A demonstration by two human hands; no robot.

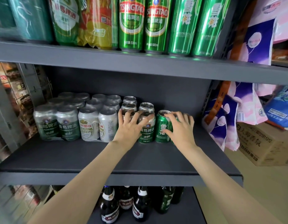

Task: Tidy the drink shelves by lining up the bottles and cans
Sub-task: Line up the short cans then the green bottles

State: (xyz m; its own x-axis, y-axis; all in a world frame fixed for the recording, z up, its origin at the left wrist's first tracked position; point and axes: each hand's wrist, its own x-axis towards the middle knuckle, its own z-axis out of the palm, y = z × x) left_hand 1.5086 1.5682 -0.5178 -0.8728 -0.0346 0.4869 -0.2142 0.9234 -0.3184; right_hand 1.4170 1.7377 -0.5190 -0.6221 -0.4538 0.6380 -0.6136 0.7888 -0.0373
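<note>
Nearest me, bottom shelf: dark beer bottles [140, 206] standing in a loose cluster, labels facing various ways, not yet lined up by the look of it.

Mid shelf [59, 159] is where the work is. Front half is bare, cans sit well back, so both arms reach in deep. Left hand [129, 126] is spread over the tops of two silver-and-green cans [146, 131], fingers fanned and only slightly bent, pressing rather than wrapping, prob. to steady or slide the pair as one unit. Right hand [180, 128] curls round a green can [161, 128], thumb on the label side, fingers over the rim; a second can may be under the palem, can't tell. Green can stands just beside the silver pair, touching or nearly so. Guess: closing the gap so the front row reads flush w/ the shrink-wrapped packs [75, 125] to the left.

Behind the hands, loose cans [129, 105] queue toward the back wall in short files.

Up top, tall green cans [156, 25] stand edge-forward, labels out, already tidy-ish.
</note>
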